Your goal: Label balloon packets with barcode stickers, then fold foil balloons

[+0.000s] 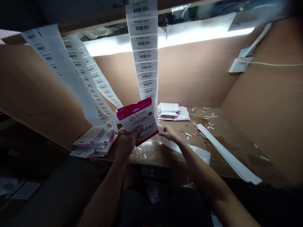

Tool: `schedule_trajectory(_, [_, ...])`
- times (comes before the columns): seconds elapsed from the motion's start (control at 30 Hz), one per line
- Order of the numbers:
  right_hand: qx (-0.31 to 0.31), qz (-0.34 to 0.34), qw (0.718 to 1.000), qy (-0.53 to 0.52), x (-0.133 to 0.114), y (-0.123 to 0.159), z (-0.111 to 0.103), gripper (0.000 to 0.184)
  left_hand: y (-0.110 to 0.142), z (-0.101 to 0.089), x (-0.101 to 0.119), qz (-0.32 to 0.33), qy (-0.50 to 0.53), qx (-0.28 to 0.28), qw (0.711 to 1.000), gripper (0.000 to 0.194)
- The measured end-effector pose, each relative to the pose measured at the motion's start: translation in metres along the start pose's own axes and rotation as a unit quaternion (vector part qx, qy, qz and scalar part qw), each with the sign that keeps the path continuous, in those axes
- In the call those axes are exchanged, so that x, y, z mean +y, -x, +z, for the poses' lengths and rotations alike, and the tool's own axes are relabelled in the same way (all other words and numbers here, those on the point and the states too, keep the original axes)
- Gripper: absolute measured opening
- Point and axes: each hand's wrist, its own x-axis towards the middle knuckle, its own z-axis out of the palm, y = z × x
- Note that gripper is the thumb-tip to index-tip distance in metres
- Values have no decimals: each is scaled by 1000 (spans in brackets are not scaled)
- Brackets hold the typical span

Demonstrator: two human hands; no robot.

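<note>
left hand [126,142] holds prima birthday packet [137,121], right hand [169,134] beside it

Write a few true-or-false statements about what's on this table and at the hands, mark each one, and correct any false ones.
1. The left hand grips a pink-and-white packet. True.
2. The barcode label strips lie flat on the table. False: they hang down from above, in front of a cardboard wall.
3. Stacks of packets sit on the table to both sides of the hands. True.
4. The right hand holds scissors. False: it holds no tool, and its fingers are at the packet's lower edge.
5. Small paper scraps are scattered on the table. True.
</note>
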Motion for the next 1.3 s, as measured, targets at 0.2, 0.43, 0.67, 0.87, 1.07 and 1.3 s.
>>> schedule_trajectory(0.2, [-22,79,997,-9,23,120,28,36,-22,44,-3,-33,56,-99,993,47])
schedule_trajectory(0.43, [-41,109,980,-161,25,162,34,41,-23,65,-1,-93,116,-171,974,60])
schedule_trajectory(0.67, [95,3,960,-262,-18,124,21,49,-17,56,14,-118,161,-140,970,60])
schedule_trajectory(0.87, [91,-106,989,-48,-21,127,19,17,-19,49,19,-122,166,-119,971,57])
schedule_trajectory(1.07, [132,-197,959,154,-28,133,11,5,-17,45,15,-132,175,-128,967,56])
schedule_trajectory(1.3, [99,-103,990,1,-31,136,9,15,-19,43,11,-120,194,-140,963,55])
